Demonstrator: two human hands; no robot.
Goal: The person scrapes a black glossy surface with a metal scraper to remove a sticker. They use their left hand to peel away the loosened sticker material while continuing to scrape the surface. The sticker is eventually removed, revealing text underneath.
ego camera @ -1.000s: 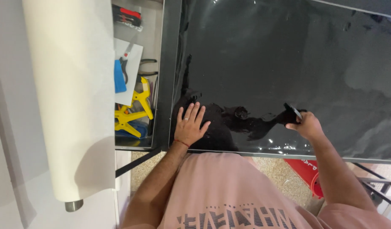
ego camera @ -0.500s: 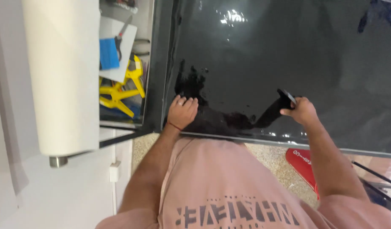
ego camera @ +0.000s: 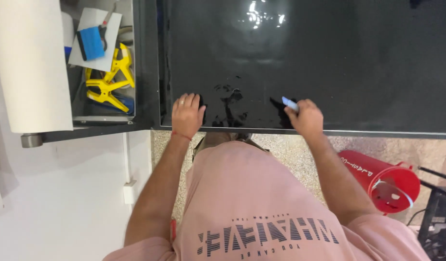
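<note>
now the right hand (ego camera: 307, 118) grips a small tool (ego camera: 289, 103) on dark film (ego camera: 329, 63).

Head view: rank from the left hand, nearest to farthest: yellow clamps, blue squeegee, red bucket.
From the left hand, which lies on the dark film:
1. Yellow clamps, in the tray to its left.
2. Blue squeegee, same tray, farther up on the white sheet.
3. Red bucket, on the floor far right, past the right hand.
</note>
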